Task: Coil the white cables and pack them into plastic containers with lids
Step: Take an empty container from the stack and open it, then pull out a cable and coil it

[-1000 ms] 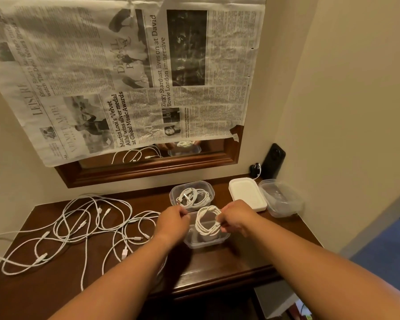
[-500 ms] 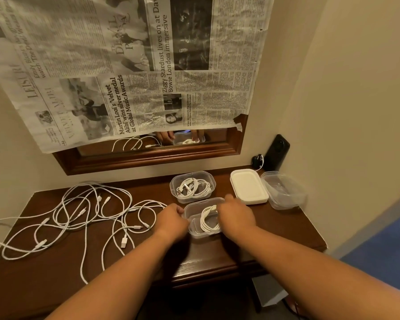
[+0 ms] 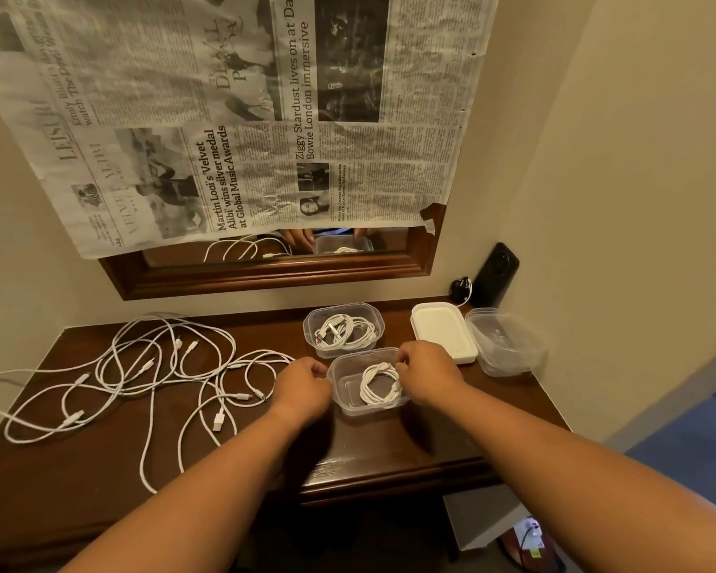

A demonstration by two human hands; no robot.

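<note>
Left hand [image 3: 302, 388] fingers [image 3: 320, 370] grip clear container [image 3: 350, 409] rim; right hand [image 3: 428, 368] fingers curl over its coiled cable [image 3: 379, 386]. Gripping? I cannot tell.

The newspaper [image 3: 224, 117] hides most of the mirror [image 3: 265, 279], and the loose cables [image 3: 158, 318] run off the left edge.

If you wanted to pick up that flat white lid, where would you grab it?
Probably pinch the lid by its long left edge, coming from above and the left: it lies flat on the table, and the empty tub crowds its right side.
</note>
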